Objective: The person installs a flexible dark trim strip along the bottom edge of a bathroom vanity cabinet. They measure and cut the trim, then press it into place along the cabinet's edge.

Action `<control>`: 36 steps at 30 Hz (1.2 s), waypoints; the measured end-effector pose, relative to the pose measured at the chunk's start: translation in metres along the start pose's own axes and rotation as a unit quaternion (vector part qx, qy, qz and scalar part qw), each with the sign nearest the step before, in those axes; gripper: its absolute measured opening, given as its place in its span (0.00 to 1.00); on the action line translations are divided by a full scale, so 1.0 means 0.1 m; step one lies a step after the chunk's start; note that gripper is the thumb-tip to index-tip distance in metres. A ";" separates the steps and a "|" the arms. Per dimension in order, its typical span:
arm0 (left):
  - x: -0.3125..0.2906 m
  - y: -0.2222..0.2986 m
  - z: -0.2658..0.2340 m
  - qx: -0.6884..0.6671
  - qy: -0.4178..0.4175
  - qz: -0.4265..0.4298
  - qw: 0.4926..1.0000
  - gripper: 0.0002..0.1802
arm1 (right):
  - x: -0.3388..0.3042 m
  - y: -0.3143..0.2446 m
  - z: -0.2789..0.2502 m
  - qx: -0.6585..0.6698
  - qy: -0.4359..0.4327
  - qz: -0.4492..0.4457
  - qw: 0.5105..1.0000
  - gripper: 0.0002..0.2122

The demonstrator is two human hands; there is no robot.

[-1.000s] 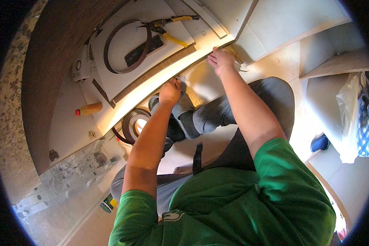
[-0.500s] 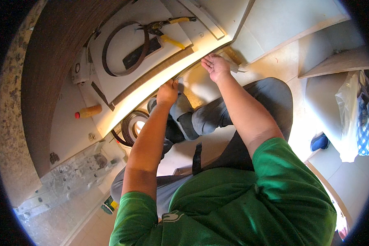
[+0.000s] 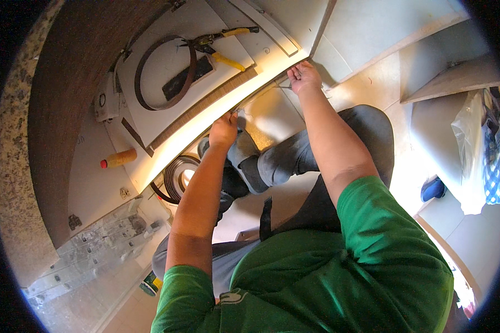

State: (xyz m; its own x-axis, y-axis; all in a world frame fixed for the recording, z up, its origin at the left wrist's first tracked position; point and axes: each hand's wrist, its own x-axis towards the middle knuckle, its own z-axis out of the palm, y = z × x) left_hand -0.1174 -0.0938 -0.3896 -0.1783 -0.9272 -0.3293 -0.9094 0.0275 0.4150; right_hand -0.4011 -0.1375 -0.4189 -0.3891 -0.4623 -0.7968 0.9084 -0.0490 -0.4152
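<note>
Both my hands are at the front edge of a lit white cabinet panel [image 3: 175,141]. My left hand [image 3: 224,130] is closed near the middle of that edge, its fingertips partly hidden, so what they pinch cannot be made out. Farther right, at the panel's far corner, my right hand [image 3: 305,79] has its fingers curled against the edge; whatever lies in them is hidden. A thin dark line follows the edge between the two hands. Below the panel, left of my left forearm, lies a coil of dark flat strip [image 3: 174,175].
On the panel lie yellow-handled pliers [image 3: 228,60], a loop of brown strip [image 3: 140,84], a dark flat block [image 3: 178,83] and a small red-capped bottle [image 3: 119,159]. A clear plastic bag [image 3: 468,147] hangs at right. My bent knees are beneath my arms.
My right hand has moved up and right along the edge to the corner, its fingers curling in. My left hand has barely shifted. The view has tilted slightly.
</note>
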 end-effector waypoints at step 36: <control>-0.01 0.00 -0.09 0.019 -0.057 -0.006 0.998 0.25 | -0.42 0.50 -0.12 -0.200 -0.119 0.054 0.971 0.16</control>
State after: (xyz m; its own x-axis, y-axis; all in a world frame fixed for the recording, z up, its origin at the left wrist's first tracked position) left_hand -0.1138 -0.0964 -0.3812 -0.2075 -0.8789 -0.4294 -0.9251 0.0336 0.3782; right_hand -0.3415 -0.1097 -0.4114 -0.2062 -0.6390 -0.7410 0.7908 0.3372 -0.5108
